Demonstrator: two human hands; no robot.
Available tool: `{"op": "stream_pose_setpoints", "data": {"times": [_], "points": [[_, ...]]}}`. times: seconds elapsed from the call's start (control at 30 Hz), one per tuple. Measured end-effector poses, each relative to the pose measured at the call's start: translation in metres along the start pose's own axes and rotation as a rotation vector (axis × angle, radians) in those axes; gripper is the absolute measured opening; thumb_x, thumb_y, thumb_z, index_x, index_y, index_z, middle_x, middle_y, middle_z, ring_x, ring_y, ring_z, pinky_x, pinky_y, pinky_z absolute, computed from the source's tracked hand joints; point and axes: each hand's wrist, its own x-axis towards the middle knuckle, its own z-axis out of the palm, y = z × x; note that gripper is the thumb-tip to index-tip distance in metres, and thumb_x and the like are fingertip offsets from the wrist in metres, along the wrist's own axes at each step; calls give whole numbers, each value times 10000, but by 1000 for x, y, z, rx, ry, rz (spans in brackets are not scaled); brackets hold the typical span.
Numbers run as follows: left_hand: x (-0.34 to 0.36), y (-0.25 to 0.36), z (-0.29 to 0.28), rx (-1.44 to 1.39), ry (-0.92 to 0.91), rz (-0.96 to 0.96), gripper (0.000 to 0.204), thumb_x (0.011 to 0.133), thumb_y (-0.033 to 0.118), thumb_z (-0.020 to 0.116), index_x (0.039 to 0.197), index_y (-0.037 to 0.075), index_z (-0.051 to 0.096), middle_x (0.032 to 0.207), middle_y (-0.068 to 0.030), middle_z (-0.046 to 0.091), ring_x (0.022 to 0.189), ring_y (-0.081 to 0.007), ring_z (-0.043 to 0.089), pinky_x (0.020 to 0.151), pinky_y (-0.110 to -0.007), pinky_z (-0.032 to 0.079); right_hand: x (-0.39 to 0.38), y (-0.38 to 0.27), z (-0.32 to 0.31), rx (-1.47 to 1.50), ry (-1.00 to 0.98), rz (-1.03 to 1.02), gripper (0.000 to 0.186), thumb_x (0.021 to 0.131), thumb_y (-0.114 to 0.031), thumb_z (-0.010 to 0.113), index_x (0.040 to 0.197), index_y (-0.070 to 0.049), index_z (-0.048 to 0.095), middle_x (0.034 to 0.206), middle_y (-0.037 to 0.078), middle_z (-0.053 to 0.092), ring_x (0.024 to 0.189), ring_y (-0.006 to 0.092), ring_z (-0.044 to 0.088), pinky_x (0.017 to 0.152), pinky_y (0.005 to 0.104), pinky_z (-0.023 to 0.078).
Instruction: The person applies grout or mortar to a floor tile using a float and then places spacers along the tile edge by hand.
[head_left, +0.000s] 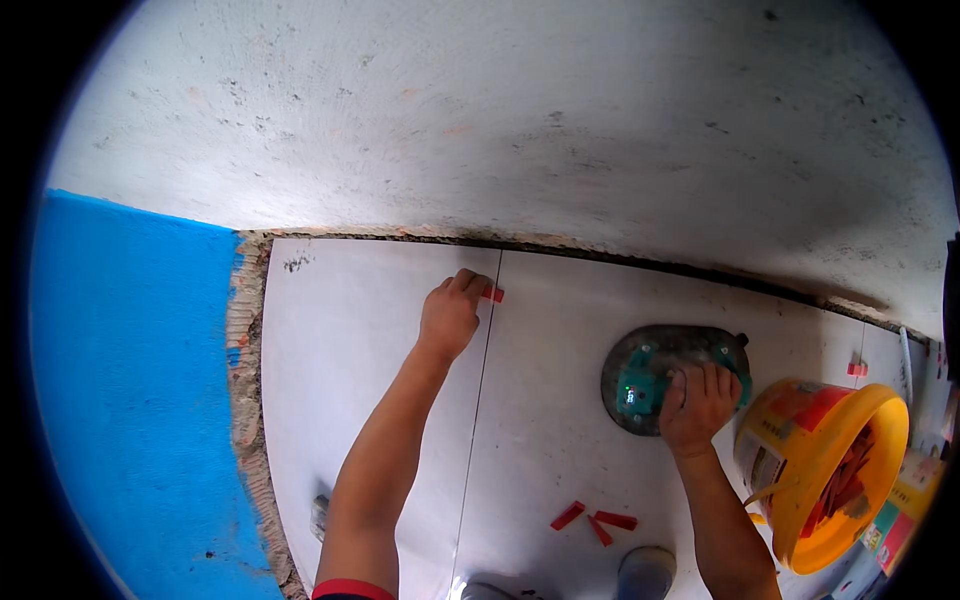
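Note:
My left hand [452,315] is closed on a small red tile wedge [494,295], pinched at the thin joint between two large pale floor tiles [560,440]. Over the tile to the right, my right hand [700,408] wraps round the handle of a teal tile vibrator [637,392]. Its dark oval base rests on that tile, and a small green light shows on its body. Three loose red wedges [568,515] lie on the tile between the vibrator and my shoes.
A tilted yellow bucket [890,400] holding many red wedges is right of the vibrator. Another red wedge [857,369] sits at a farther joint. A rough grey wall [500,120] rises behind a dark gap; a blue wall [140,390] stands left. My shoes [645,575] show below.

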Motion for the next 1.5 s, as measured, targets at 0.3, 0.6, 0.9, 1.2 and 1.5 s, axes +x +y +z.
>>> {"op": "stream_pose_setpoints", "data": {"times": [0.3, 0.6, 0.9, 1.2, 1.5], "points": [[0, 0, -11, -341, 239, -366, 194, 869, 14, 600, 1054, 34, 651, 1020, -138, 631, 862, -364, 647, 709, -451, 539, 8, -5, -1, -17, 21, -60, 196, 947, -189, 491, 908, -52, 627, 891, 134, 612, 872, 331, 560, 823, 437, 406], [23, 23, -28, -119, -293, -665, 639, 867, 697, 541, 814, 97, 753, 897, -128, 703, 827, -303, 684, 763, -403, 538, 3, -4, 3, -89, -37, -42, 308, 989, -275, 423, 866, -84, 631, 850, 122, 603, 801, 321, 554, 802, 436, 412], [23, 5, -24, -56, -425, -450, 582, 941, 615, 456, 693, 187, 763, 681, -70, 680, 714, -287, 660, 662, -394, 508, 3, -12, 4, -108, -30, -96, 336, 1011, -275, 389, 828, -78, 592, 822, 102, 595, 769, 315, 538, 742, 435, 399], [12, 8, -12, -83, -328, -400, 597, 989, 524, 423, 672, 106, 707, 691, -138, 662, 721, -345, 645, 655, -450, 496, 0, -18, 7, -108, -7, -161, 332, 1000, -270, 417, 822, -53, 593, 838, 124, 592, 805, 335, 545, 752, 451, 405], [-95, 79, -18, -468, -78, -510, 344, 897, 274, 683, 1137, 35, 621, 1012, -156, 647, 908, -336, 646, 784, -415, 524, 0, -5, 15, -175, 16, -163, 233, 947, -231, 494, 902, -64, 651, 928, 117, 641, 871, 341, 580, 815, 455, 418]]}}
